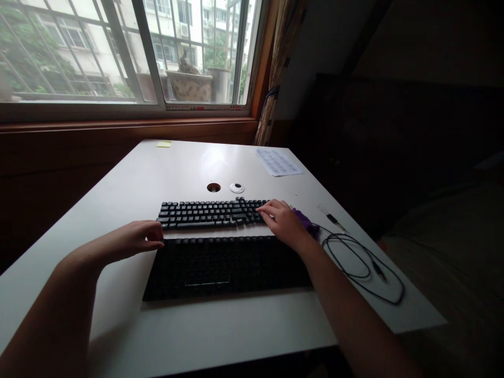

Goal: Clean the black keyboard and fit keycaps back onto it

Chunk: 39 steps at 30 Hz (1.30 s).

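A black keyboard (pixel 228 268) lies flat on a white tabletop (pixel 232 328), its long side running left to right in front of the person. Short caps line its far edge; the rest is too dark to tell in detail. Just beyond it, rows of loose black caps (pixel 197 214) are laid out much like a keyboard, less neatly toward the right.

The left hand (pixel 144 235) is at the keyboard's far left corner, also close to the near left end of the cap rows. Its grip is closed, thumb and fingertips brought together right at that corner; whether a cap is between them cannot be told.

The right hand (pixel 282 221) reaches across the keyboard's right part, fingers pointing left over the right end of the loose caps. Its grip is bent and low, but whether it is open or closed on a cap cannot be told.

Beside the right wrist is a purple cloth (pixel 304 218). Farther right are a wire tool (pixel 333 218) with a dark middle and a looped black cable (pixel 378 270). Beyond the caps are a round hole (pixel 213 187), a white ring (pixel 237 187) and, farther back, a printed paper (pixel 277 161).
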Each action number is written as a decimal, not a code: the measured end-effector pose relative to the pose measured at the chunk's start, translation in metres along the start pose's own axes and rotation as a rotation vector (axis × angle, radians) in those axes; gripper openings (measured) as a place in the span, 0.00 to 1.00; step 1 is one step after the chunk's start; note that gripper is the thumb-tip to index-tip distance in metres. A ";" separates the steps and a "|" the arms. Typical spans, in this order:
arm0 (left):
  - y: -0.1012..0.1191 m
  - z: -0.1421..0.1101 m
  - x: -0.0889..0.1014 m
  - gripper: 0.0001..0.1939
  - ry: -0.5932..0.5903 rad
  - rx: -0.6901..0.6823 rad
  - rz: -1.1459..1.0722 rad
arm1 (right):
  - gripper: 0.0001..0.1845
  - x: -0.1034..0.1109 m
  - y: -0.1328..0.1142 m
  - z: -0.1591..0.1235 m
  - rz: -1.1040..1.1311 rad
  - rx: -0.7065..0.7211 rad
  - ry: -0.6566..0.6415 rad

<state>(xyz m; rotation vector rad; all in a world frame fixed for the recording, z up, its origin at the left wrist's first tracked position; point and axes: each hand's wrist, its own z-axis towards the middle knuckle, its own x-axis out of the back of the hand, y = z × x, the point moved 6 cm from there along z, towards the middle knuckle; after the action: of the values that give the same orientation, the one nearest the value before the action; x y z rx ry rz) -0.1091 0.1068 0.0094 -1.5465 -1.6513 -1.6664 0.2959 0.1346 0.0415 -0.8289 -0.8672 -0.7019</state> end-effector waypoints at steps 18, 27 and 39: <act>0.000 0.000 -0.002 0.16 -0.016 0.007 -0.035 | 0.20 -0.063 0.012 0.075 -0.239 -0.097 -0.273; 0.003 0.000 -0.002 0.14 -0.023 0.009 -0.061 | 0.20 -0.076 0.017 0.084 -0.224 -0.134 -0.276; 0.003 0.000 -0.002 0.15 -0.015 -0.004 -0.038 | 0.16 -0.068 0.013 0.111 -0.231 -0.137 -0.186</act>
<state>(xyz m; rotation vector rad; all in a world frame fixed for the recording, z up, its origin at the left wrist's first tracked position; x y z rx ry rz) -0.1062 0.1052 0.0086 -1.5423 -1.6958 -1.6819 0.2339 0.2480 0.0213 -0.9355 -1.1038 -0.9039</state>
